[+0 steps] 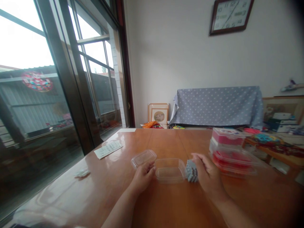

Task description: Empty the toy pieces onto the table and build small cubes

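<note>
A grey, knobbly block [192, 171] lies between the clear, rectangular plastic tub [171, 174] and the nearer right hand [208, 173], whose blurred grip I cannot tell.

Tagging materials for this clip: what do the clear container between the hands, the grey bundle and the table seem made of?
Clear container: probably thin, glossy plastic, being see-through with bright rim highlights. Grey bundle: looks matte and lumpy; blur leaves its material open. Table: likely varnished wood, given its brown surface, straight seams and shiny reflections.
</note>
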### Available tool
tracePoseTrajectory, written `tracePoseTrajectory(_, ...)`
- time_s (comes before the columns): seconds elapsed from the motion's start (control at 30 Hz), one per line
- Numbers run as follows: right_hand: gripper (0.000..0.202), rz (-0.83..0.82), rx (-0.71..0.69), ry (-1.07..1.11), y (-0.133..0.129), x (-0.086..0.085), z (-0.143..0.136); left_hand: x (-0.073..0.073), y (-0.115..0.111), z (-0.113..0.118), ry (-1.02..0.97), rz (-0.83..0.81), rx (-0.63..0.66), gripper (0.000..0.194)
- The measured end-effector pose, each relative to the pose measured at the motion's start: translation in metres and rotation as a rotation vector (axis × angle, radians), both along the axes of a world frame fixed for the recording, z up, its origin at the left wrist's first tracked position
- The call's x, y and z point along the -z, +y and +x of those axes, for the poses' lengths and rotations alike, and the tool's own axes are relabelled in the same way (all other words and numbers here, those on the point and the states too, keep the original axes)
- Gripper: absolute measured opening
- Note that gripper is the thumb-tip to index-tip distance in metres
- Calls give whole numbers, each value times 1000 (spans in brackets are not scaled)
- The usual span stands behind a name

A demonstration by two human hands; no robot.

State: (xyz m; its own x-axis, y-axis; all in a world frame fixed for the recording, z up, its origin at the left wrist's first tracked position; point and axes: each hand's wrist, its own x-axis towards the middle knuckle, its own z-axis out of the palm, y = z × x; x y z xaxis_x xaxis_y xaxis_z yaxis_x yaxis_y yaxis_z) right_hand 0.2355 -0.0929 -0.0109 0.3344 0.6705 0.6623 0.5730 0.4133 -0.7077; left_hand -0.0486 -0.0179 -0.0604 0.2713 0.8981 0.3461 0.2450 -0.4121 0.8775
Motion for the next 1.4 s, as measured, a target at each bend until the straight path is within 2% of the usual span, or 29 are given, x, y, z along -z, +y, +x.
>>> tracePoseTrajectory(0.1,41,-41,116,271,16,4,25,0,1,1,2,10,39,45)
tracePoseTrajectory(0.17,44,-54,143,428,28,12,38,0,2,1,7,13,59,44)
tracePoseTrajectory(0.33,41,-204,47,736,53,36,55,-3,2,2,31,44,3,41)
tracePoseTrajectory(0.6,43,-276,-95,980,70,64,53,-12,0,7,39,-6,-39,46)
tracePoseTrajectory(0.73,42,-276,-218,1088,74,72,49,-6,4,6,20,-13,-75,49)
tracePoseTrajectory(0.87,50,-287,-324,1171,78,72,48,-5,6,5,15,31,-179,48)
tracePoseTrajectory(0.97,61,-329,-393,1223,78,70,46,-16,1,10,74,64,-207,45)
tracePoseTrajectory(1.13,67,-353,-425,1191,74,67,40,-47,-11,34,253,189,-172,36)
tracePoseTrajectory(1.27,67,-376,-408,1120,72,68,37,-69,-19,67,328,234,-67,35)
tracePoseTrajectory(1.4,68,-376,-407,1105,75,69,37,-88,-20,100,349,292,104,35)
